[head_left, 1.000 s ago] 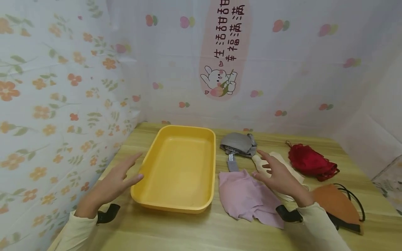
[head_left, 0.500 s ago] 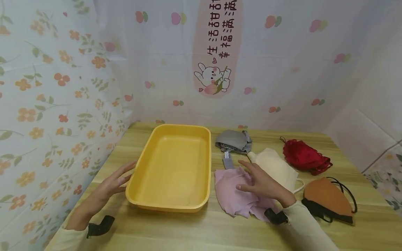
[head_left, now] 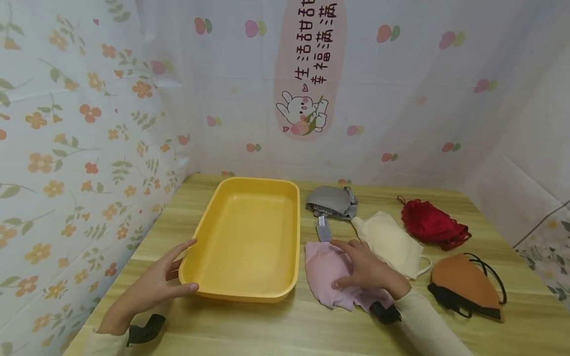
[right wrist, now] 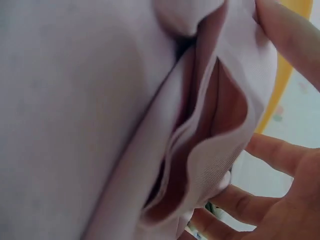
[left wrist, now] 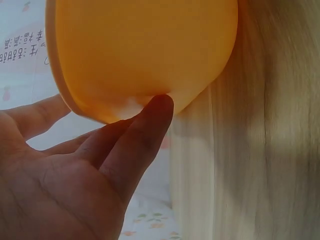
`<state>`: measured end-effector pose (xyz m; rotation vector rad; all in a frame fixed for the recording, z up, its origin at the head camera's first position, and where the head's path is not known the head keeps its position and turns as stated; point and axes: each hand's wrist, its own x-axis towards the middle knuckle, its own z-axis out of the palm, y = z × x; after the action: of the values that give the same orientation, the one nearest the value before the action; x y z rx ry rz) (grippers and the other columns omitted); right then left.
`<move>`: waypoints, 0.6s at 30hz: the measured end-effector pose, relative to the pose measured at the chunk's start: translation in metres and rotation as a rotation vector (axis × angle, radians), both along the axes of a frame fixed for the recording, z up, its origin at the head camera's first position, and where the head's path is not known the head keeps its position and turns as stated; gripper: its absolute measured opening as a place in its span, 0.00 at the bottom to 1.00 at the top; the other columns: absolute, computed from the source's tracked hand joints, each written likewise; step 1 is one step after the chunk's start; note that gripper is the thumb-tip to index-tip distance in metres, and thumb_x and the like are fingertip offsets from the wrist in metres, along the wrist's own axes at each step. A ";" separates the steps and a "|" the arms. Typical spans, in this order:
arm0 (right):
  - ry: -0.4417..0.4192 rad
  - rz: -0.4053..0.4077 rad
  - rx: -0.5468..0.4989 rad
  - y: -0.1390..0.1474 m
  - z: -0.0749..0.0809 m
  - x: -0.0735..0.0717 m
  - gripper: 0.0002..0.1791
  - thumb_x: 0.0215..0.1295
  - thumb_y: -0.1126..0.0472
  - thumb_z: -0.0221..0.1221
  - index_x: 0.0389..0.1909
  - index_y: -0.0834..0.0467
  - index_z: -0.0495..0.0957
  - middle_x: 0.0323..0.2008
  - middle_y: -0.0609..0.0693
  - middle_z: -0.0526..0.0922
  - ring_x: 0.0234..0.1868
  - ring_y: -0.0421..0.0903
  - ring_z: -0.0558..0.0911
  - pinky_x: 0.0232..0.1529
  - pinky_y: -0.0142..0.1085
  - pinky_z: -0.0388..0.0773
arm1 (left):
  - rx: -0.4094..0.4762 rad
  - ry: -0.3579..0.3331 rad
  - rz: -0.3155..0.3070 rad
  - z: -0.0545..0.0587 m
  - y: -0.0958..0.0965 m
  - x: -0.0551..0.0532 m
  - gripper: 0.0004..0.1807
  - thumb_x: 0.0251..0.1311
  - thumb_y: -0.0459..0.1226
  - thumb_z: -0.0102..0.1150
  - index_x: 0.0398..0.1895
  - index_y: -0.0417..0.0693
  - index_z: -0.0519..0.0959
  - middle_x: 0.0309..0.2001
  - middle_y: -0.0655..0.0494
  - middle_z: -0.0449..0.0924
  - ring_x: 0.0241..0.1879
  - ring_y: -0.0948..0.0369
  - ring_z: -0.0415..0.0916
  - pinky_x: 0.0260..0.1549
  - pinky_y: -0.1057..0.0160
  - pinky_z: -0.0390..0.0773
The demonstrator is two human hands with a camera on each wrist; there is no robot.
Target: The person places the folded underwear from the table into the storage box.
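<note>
The left hand (head_left: 153, 284) rests, unclenched, against the yellow tray (head_left: 249, 242) at its near left corner; the right hand (head_left: 367, 267) spreads loosely on the lilac bra (head_left: 325, 269) beside it, apparently not gripping. That bra lies folded, soft and rumpled, layers gaping. Work seems barely begun: the orange bra (head_left: 465, 279), cream bra (head_left: 389, 242), red lace bra (head_left: 432, 222) and grey bra (head_left: 329, 200) also lie outside the tray.
</note>
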<state>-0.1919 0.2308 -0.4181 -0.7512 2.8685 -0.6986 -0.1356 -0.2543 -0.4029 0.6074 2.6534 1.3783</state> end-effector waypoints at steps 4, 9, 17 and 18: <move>-0.018 -0.007 -0.002 -0.004 0.001 -0.003 0.49 0.39 0.45 0.80 0.65 0.56 0.74 0.51 0.59 0.78 0.49 0.53 0.71 0.46 0.42 0.71 | -0.002 0.030 0.001 -0.002 0.000 0.002 0.51 0.56 0.36 0.72 0.79 0.41 0.52 0.76 0.25 0.49 0.62 0.25 0.69 0.51 0.59 0.83; -0.050 -0.048 -0.007 -0.005 0.003 -0.004 0.48 0.35 0.46 0.82 0.62 0.55 0.77 0.42 0.54 0.75 0.43 0.46 0.70 0.43 0.37 0.70 | 0.045 0.031 -0.041 -0.005 0.001 0.002 0.55 0.52 0.33 0.75 0.79 0.39 0.50 0.75 0.21 0.47 0.61 0.28 0.72 0.50 0.70 0.81; 0.005 0.010 -0.112 0.000 0.004 -0.008 0.49 0.34 0.47 0.83 0.63 0.55 0.76 0.53 0.57 0.80 0.52 0.52 0.77 0.50 0.45 0.75 | 0.032 0.024 -0.014 -0.006 0.000 0.000 0.55 0.53 0.34 0.74 0.80 0.39 0.50 0.75 0.21 0.47 0.61 0.28 0.72 0.48 0.74 0.78; 0.009 0.022 -0.133 0.002 0.003 -0.008 0.49 0.35 0.47 0.82 0.63 0.55 0.76 0.56 0.57 0.81 0.55 0.53 0.78 0.53 0.46 0.75 | 0.028 0.025 -0.013 -0.005 0.000 0.000 0.55 0.53 0.35 0.74 0.79 0.38 0.50 0.75 0.21 0.47 0.61 0.28 0.72 0.48 0.74 0.79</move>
<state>-0.1997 0.2325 -0.4149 -0.8025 2.8393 -0.8930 -0.1356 -0.2541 -0.4084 0.6481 2.6486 1.4164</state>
